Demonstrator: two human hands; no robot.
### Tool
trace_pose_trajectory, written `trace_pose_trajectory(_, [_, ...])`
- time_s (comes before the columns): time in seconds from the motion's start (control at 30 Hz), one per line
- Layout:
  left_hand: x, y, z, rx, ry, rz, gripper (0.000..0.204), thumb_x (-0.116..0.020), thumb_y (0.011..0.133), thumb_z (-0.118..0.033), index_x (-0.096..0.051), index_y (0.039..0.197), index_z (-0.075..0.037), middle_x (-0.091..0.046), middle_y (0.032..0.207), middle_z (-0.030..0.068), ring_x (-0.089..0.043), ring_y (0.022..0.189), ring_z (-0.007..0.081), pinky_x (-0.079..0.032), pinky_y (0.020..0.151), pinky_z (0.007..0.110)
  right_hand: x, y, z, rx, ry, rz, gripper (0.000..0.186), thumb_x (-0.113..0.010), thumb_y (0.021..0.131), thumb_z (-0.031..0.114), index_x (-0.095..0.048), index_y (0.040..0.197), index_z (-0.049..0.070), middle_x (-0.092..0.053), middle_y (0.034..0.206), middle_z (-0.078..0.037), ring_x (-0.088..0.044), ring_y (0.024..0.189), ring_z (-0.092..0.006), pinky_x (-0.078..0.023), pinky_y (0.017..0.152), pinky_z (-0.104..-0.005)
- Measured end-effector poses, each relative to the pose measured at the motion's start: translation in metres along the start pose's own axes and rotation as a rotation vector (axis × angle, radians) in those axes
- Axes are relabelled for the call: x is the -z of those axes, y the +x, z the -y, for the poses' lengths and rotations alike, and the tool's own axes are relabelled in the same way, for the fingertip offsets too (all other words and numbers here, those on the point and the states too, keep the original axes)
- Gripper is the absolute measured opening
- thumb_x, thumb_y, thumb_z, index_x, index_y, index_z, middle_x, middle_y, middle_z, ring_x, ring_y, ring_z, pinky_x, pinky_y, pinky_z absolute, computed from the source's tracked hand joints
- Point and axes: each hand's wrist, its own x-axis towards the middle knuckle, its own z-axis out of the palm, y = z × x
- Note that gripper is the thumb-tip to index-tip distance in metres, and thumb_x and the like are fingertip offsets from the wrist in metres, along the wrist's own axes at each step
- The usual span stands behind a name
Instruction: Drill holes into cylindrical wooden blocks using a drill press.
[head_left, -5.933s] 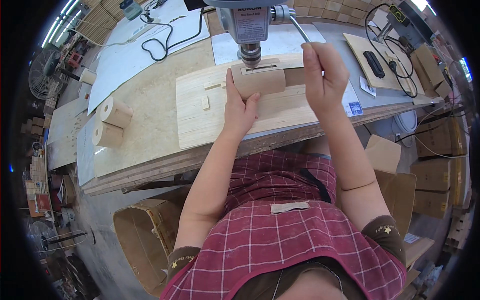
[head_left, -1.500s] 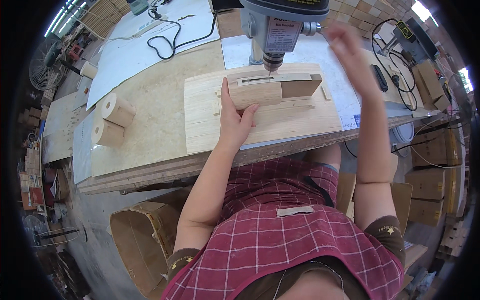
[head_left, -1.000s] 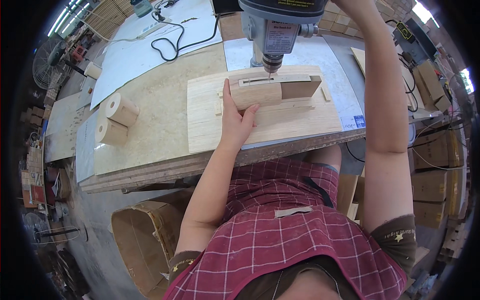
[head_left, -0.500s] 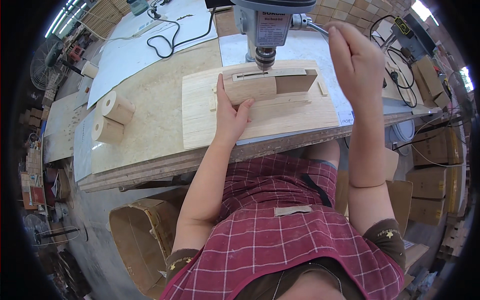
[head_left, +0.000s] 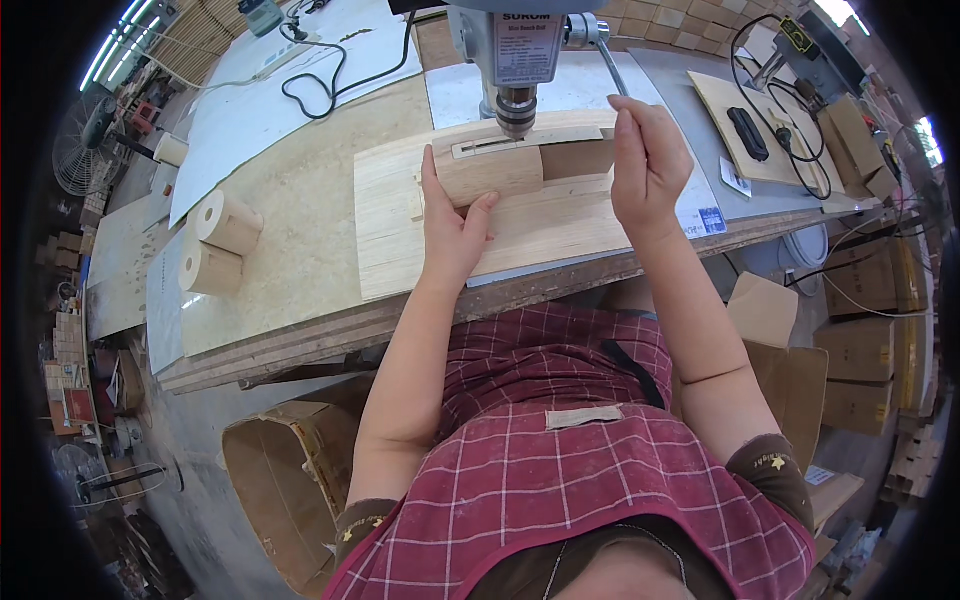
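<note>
My left hand (head_left: 457,230) grips a pale, rounded wood block (head_left: 505,175) from its left end, thumb along the near side. On top of the block lies a thin strip (head_left: 565,137) with a long slot. Directly above it is the chuck (head_left: 517,112) of a grey bench drill (head_left: 527,50); the bit's tip is too small to make out. The block rests on a light wooden board (head_left: 390,240). My right hand (head_left: 652,165) is closed around the end of the drill's metal feed lever (head_left: 612,68), to the right of the chuck.
Two wooden cylinders with centre holes (head_left: 230,220) stand at the left of the table (head_left: 300,200). Black cable (head_left: 335,90) lies at the back left. At the right are a second machine (head_left: 825,50) and a black bar (head_left: 747,133) on a board. Cardboard boxes (head_left: 275,470) stand below.
My right hand has come down and leftward with the lever, which now slants more steeply. The chuck appears slightly lower against the block. My left hand keeps its grip; the view has shifted a little.
</note>
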Motion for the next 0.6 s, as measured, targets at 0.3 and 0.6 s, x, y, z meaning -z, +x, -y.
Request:
trace_pose_trajectory(0.3, [-0.001, 0.001, 0.0, -0.017, -0.017, -0.021, 0.083, -0.058, 0.081, -0.001, -0.003, 0.141, -0.016, -0.047, 0.115, 0.0162, -0.055, 0.077, 0.014, -0.048, 0.047, 0.021, 0.012, 0.012, 0.011, -0.003, -0.075, 0.131, 0.007, -0.056, 0.082, 0.006, -0.062, 0.085, 0.003, -0.051, 0.061, -0.008, -0.049, 0.05, -0.019, -0.038, 0.046, -0.0279])
trace_pose_trajectory(0.6, [-0.01, 0.002, -0.001, -0.015, 0.005, 0.013, 0.085, -0.058, 0.08, -0.002, 0.001, 0.141, -0.009, -0.042, 0.12, 0.0211, -0.056, 0.083, 0.0188, -0.05, 0.051, 0.025, 0.022, 0.144, 0.03, -0.011, -0.245, 0.341, 0.028, -0.048, 0.083, 0.019, -0.054, 0.07, -0.005, -0.049, 0.055, -0.015, -0.05, 0.053, -0.0202, -0.039, 0.053, -0.0324])
